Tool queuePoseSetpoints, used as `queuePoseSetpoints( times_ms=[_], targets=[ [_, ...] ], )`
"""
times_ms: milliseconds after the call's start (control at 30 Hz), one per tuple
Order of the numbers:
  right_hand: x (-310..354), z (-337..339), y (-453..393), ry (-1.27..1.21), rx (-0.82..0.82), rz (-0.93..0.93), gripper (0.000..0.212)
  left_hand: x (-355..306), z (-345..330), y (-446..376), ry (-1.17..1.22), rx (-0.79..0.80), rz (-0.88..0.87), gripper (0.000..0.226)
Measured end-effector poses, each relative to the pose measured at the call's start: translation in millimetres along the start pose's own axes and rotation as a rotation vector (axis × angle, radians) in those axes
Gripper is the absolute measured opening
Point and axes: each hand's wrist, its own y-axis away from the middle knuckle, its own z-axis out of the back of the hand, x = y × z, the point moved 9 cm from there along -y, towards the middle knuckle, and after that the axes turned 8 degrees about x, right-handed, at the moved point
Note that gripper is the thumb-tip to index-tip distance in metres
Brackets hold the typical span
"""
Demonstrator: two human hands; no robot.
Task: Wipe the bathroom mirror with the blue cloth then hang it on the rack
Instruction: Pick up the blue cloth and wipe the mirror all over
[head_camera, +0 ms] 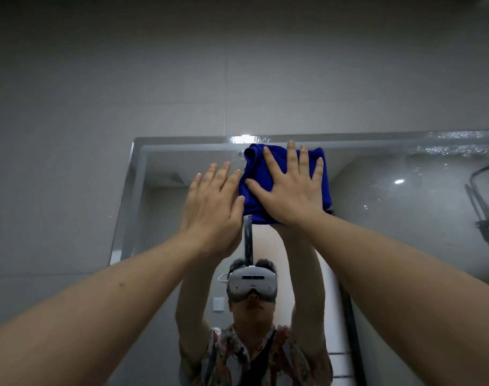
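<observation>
A folded blue cloth [261, 174] lies flat against the bathroom mirror [390, 207], just under the mirror's top edge. My right hand [292, 188] presses on the cloth with its fingers spread and straight. My left hand [212, 207] is raised beside it, palm toward the glass, fingers straight, its thumb touching the cloth's left edge. Whether the left palm touches the mirror I cannot tell. Both arms reach up and forward. No rack is in view.
Grey wall tiles [98, 107] surround the mirror above and to the left. Water drops streak the mirror's upper right [454, 146]. The glass reflects a person with a headset [251, 282], a glass shower enclosure [488, 207] at right and a wall switch [218, 304].
</observation>
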Motion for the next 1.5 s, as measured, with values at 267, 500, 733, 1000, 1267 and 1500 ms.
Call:
queuePoseSetpoints(
  times_ms=[267,500,733,1000,1267,1500],
  targets=[
    [11,13,-43,0.017,-0.009,-0.027,0.094,15,8,-16,-0.041,0.004,-0.025,0.062],
    [17,20,-62,-0.034,-0.011,-0.124,0.096,18,12,-33,-0.026,-0.010,-0.006,0.060],
    [10,23,-61,-0.049,-0.020,-0.088,0.074,-8,9,-49,0.035,-0.016,0.003,0.059],
    [-40,29,-55,-0.045,0.007,-0.053,0.067,-39,-1,-53,0.011,-0.003,-0.006,0.059],
    [-79,32,-51,-0.045,-0.002,-0.046,0.066,-71,-15,-55,-0.019,0.015,-0.015,0.061],
    [-113,36,-40,-0.018,0.002,-0.018,0.063,-100,-19,-55,-0.007,-0.005,-0.044,0.059]
  ],
)
